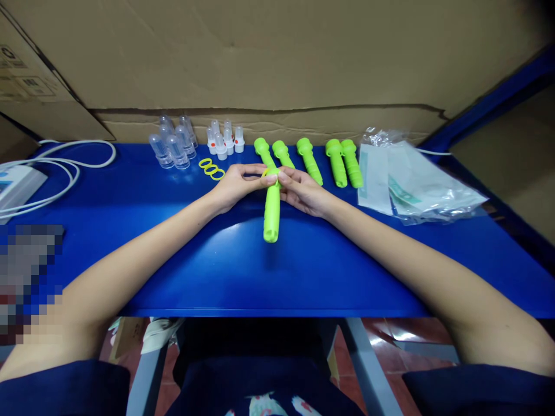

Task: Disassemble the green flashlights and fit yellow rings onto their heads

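hands meet at the centre of the frame: left hand [236, 185] and right hand [303, 190] pinch the far end of a green tube [272, 211] lying on the blue table [173, 242], a yellow ring [267, 171] between their fingertips. spare yellow rings [212, 169] lie just left; more green tubes [329, 159] stand beyond.

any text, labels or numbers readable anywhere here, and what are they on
No text can be read for certain.
cardboard box, far left: black printed marks and a label, too blurred to read.
plastic bags: teal print, too small to read.
white device: blue patch, unreadable.
green tube, pinched by left hand and right hand: no print visible.
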The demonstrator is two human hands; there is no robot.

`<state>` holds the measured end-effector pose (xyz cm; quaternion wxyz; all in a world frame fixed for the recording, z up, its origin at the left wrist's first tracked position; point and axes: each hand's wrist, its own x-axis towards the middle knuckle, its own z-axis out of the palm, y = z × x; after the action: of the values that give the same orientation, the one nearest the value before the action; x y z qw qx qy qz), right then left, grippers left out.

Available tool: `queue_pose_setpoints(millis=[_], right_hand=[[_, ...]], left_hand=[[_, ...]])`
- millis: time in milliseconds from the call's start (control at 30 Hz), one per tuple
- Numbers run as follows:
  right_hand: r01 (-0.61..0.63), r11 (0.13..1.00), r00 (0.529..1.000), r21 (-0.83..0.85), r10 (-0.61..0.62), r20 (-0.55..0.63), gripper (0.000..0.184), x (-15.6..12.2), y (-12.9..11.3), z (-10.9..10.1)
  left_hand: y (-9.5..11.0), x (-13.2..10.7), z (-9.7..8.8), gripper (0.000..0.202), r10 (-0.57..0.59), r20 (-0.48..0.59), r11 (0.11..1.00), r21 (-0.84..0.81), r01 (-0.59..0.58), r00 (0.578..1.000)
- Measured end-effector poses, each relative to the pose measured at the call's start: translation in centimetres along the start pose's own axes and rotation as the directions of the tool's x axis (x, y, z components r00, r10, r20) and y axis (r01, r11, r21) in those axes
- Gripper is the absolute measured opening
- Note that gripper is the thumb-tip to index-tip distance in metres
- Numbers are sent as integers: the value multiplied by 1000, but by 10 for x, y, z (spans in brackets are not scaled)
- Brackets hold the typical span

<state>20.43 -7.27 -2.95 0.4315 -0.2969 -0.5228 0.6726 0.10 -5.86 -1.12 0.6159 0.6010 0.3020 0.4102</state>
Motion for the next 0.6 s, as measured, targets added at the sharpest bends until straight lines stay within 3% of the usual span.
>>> queue_pose_setpoints(millis=[133,367,600], right_hand=[[29,1000,1000,-6,-29,12,59,0,1,1],[48,997,999,-56,-46,25,64,0,2,-2],[75,993,997,-87,-71,43,64,1,6,-5]], left_hand=[[3,1,-5,69,18,-46,998,62,-16,999],[2,1,-9,62,167,-42,972,178,-157,985],[-3,4,-10,61,158,-73,979,144,-147,985]])
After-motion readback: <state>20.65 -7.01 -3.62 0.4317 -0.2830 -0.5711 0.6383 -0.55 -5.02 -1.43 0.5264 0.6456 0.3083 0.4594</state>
